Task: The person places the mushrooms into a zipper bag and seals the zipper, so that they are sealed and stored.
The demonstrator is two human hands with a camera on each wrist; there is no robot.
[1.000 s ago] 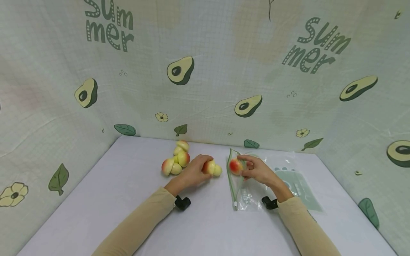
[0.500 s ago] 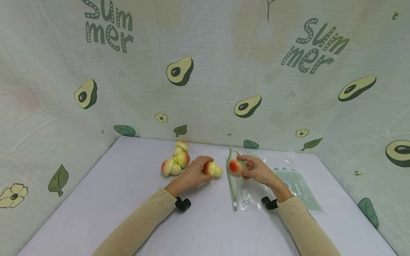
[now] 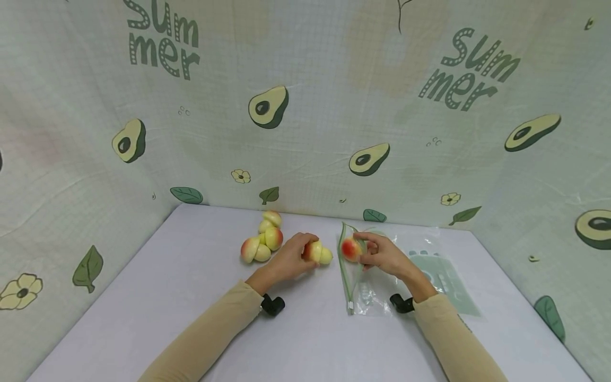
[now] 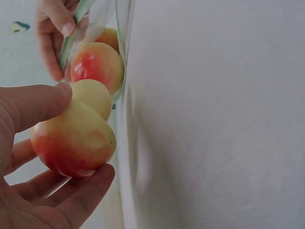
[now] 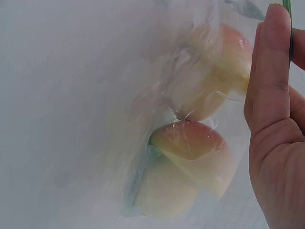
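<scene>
My left hand holds a toy mushroom between thumb and fingers. Its cap is red and yellow, and its pale yellow stem points toward the mouth of a clear zip bag with a green edge. On the bag's upper edge my right hand pinches the plastic, keeping the mouth apart. Just inside the opening lies a red-capped mushroom, with part of another behind it. Through the plastic, the right wrist view shows mushrooms with red-tinged caps and pale stems.
Several more toy mushrooms lie clustered on the white table, left of my left hand. The bag's printed green part spreads flat under my right forearm. A cloth backdrop with avocados rises behind the table.
The mushroom in my left hand has shifted very slightly right, toward the bag. My right hand and the bag stay where they were.
</scene>
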